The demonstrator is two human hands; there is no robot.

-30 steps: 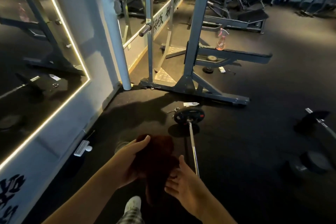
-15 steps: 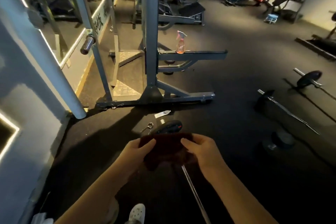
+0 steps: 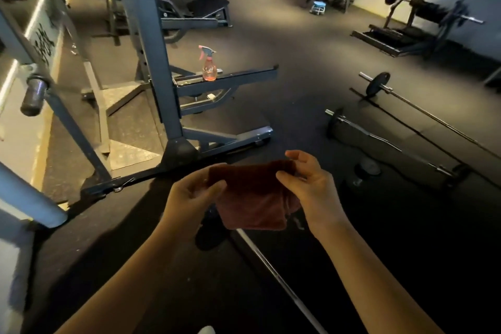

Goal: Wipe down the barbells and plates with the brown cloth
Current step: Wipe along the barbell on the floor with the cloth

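Here the left thumb (image 3: 217,186) presses the top left corner of the brown cloth (image 3: 252,198) against fingers that are hidden behind the fabric. The right thumb (image 3: 284,175) pinches the top right edge in the same way, while the right forefinger (image 3: 295,155) stands lifted and nearly straight, off the cloth. So the left hand (image 3: 189,195) and the right hand (image 3: 311,187) each hold one corner. The cloth hangs folded between them in the air and touches no metal. Directly below it the chrome shaft of a barbell (image 3: 271,271) lies on the dark floor (image 3: 379,252). A dark round shape at the shaft's end, probably its plate (image 3: 208,236), is half covered by the cloth. Further right lie a curl bar (image 3: 379,135) and a long barbell (image 3: 433,116), each carrying a small plate. A pink spray bottle (image 3: 209,65) stands upright on the rack arm (image 3: 244,76), well apart from the hands. By my reading the step in hand is getting the cloth ready, with no wiping begun. The next move calls for lowering the cloth onto the shaft beneath. One hand should wrap it round the steel so the rub covers the whole circumference, then work it along to the plate. Whether the cloth is damp I cannot tell, so a trip to the bottle may come first.
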